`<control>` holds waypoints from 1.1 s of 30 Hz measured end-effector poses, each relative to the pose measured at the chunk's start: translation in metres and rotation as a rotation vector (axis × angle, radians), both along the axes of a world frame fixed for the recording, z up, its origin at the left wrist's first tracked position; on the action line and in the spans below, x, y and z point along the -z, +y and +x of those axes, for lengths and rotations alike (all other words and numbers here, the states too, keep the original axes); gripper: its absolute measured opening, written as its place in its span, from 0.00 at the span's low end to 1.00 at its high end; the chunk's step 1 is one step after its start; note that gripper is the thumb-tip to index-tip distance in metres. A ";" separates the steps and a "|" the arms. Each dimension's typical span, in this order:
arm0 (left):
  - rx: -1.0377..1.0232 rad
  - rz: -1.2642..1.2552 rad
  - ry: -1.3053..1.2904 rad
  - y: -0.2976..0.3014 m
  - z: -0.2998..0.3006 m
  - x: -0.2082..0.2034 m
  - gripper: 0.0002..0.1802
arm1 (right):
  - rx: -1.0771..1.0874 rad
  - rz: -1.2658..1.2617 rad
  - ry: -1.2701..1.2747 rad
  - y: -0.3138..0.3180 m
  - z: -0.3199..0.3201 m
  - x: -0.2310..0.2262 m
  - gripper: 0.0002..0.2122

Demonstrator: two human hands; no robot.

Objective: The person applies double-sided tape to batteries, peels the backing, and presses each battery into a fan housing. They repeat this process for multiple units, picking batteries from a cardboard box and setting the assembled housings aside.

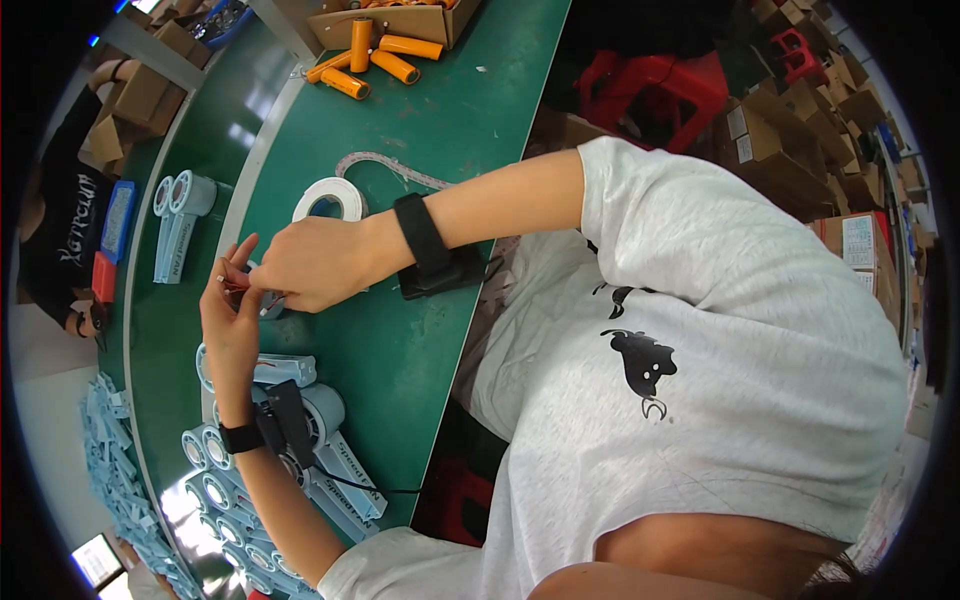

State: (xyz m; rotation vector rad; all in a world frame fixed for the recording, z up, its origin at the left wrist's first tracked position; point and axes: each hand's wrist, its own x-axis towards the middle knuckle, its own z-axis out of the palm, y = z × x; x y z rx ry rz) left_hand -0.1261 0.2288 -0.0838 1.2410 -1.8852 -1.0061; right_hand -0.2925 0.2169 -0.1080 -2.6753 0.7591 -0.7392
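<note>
My right hand [320,262] and my left hand [229,322] meet over the green bench. Between their fingertips is a thin reddish wire [236,288] with a tiny pale end. Both hands are closed in a pinch on it, though my fingers hide most of the wire. Just behind the right hand lies a roll of white tape [345,192]. Below my hands, light blue handheld fans [322,408] lie around my left wrist, partly covered by a black device strapped there. Another black device [440,272] is strapped to my right wrist.
Orange cylindrical cells [397,67] lie beside a cardboard box [430,22] at the top. A printed strip [385,163] curls near the tape. Across a ledge are two fans [178,225], a blue tray [117,222], a heap of light blue parts [115,440] and another person at left.
</note>
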 end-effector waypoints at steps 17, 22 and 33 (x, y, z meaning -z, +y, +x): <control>-0.142 -0.024 -0.238 0.044 -0.009 -0.005 0.07 | -0.255 -0.253 -0.277 0.015 -0.057 -0.015 0.06; -0.153 -0.104 -0.323 0.052 -0.005 0.000 0.08 | -0.124 -0.198 0.211 0.038 -0.046 -0.042 0.06; -0.082 0.035 -0.166 0.052 0.018 -0.001 0.09 | -0.425 0.044 0.197 0.014 -0.007 -0.047 0.06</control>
